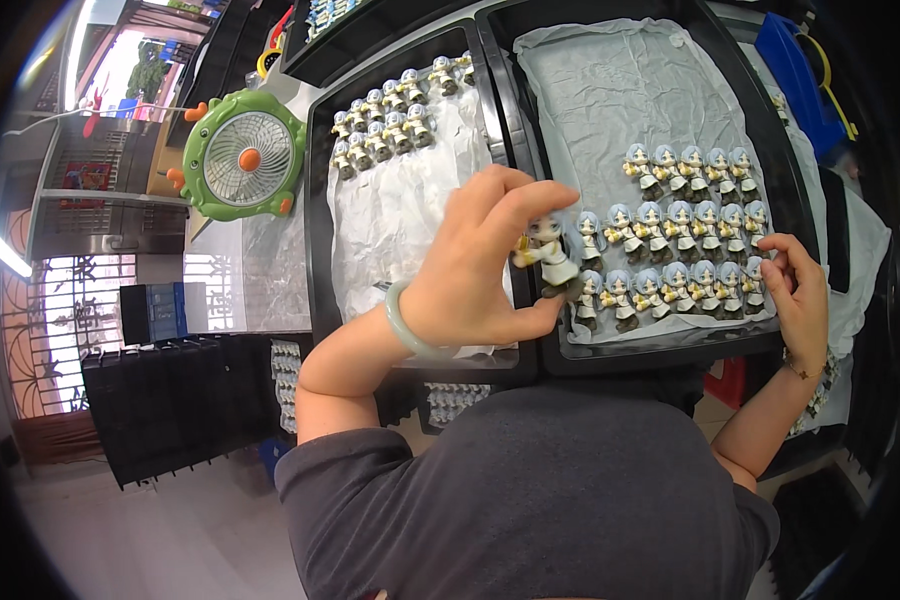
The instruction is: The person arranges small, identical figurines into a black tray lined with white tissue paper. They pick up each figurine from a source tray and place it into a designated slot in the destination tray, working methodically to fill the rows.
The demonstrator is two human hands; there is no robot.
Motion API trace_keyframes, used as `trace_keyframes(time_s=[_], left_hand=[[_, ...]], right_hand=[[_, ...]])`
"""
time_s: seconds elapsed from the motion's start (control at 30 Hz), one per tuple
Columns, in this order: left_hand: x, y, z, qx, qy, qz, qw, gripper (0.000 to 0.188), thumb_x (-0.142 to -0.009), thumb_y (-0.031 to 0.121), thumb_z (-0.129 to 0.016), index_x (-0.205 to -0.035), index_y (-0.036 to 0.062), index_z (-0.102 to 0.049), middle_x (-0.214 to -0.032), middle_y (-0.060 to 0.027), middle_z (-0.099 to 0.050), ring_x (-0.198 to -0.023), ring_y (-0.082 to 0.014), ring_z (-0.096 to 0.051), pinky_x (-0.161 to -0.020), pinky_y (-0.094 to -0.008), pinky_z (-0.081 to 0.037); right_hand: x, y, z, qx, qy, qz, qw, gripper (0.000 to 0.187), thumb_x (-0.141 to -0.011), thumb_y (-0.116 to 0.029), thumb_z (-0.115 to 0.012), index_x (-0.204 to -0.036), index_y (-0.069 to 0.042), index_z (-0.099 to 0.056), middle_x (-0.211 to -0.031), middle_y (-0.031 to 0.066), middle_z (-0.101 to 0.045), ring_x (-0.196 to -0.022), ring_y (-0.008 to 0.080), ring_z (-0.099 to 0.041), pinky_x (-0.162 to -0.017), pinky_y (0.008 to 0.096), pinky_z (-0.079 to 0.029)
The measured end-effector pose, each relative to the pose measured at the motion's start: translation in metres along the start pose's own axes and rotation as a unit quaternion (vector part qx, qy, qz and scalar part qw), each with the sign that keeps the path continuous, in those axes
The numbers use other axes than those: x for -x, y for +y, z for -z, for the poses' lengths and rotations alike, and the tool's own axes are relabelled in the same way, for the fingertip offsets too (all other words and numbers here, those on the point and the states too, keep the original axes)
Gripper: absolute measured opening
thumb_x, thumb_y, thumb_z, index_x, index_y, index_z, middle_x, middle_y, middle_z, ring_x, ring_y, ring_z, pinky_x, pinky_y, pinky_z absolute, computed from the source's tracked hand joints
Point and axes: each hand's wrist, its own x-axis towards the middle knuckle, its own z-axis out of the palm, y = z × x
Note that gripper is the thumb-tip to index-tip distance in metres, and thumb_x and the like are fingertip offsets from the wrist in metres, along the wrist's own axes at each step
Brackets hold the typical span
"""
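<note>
A small chibi figurine [550,255] with pale blue-grey hair, a white outfit and a yellow item is held upright by my left hand [470,260], between the thumb below and the fingers above. It is over the near left part of the right tray [660,362]. My right hand [798,290] is at that tray's right side, its thumb and index finger apart, fingertips beside the end figurines [755,222] of the two nearer rows. Whether they touch is unclear. Matching figurines [678,222] stand in three rows on white paper [610,90].
Left of it, another black tray [318,220] has two rows of figurines [375,140] on crinkled paper. A green animal-shaped fan [245,155] stands farther left. At the far right is a blue bin [795,85]. More figurines [455,400] show below the trays' near edge.
</note>
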Motion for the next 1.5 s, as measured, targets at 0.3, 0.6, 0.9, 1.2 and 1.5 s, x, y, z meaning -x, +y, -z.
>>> trace_keyframes(time_s=[0.3,0.6,0.9,1.2,1.5], left_hand=[[0.002,-0.002,0.008,-0.177,0.001,0.007,0.984,0.061,-0.046,0.043,-0.07,-0.094,0.0082,-0.058,-0.069,-0.0007,-0.048,-0.066,-0.0194,-0.039,-0.066,-0.0309,-0.027],[0.002,-0.001,0.007,-0.187,-0.002,0.007,0.982,0.06,-0.045,0.042,-0.074,-0.094,0.0093,-0.058,-0.069,0.0001,-0.048,-0.066,-0.0187,-0.038,-0.068,-0.0316,-0.027],[-0.009,-0.046,0.046,-0.202,0.225,-0.055,0.952,0.058,-0.046,0.022,-0.077,-0.098,0.0114,-0.054,-0.086,-0.0005,-0.055,-0.082,-0.0195,-0.049,-0.077,-0.0319,-0.033],[-0.012,-0.211,0.036,-0.201,0.049,0.167,0.964,0.062,-0.054,0.02,-0.071,-0.111,0.0129,-0.048,-0.107,-0.0116,-0.053,-0.108,-0.0311,-0.044,-0.093,-0.0397,-0.032],[-0.038,-0.203,0.044,-0.273,0.012,0.165,0.948,0.065,-0.062,0.017,-0.062,-0.124,0.0134,-0.045,-0.118,-0.0116,-0.05,-0.113,-0.0304,-0.04,-0.096,-0.0422,-0.031]], right_hand=[[-0.001,0.001,-0.001,0.006,0.0,-0.001,1.0,0.014,-0.079,-0.007,-0.058,-0.092,-0.002,-0.057,-0.063,-0.0058,-0.034,-0.057,0.0029,-0.029,-0.05,0.0191,-0.022],[0.0,0.003,-0.001,0.01,0.01,-0.004,1.0,0.014,-0.08,-0.009,-0.057,-0.092,-0.002,-0.057,-0.063,-0.0061,-0.035,-0.058,0.0029,-0.029,-0.05,0.0189,-0.022],[0.002,0.003,0.0,0.019,0.005,0.001,1.0,0.013,-0.08,-0.008,-0.057,-0.092,-0.002,-0.057,-0.063,-0.0056,-0.035,-0.057,0.0033,-0.03,-0.05,0.0195,-0.023],[0.001,-0.002,0.002,0.002,0.009,0.018,1.0,0.013,-0.078,-0.007,-0.058,-0.089,-0.001,-0.056,-0.061,-0.0029,-0.036,-0.055,0.0046,-0.031,-0.048,0.0215,-0.024],[0.001,-0.008,0.004,0.013,0.002,0.04,0.999,0.017,-0.075,-0.012,-0.059,-0.088,-0.001,-0.056,-0.055,0.0026,-0.039,-0.051,0.0097,-0.035,-0.048,0.0255,-0.027]])
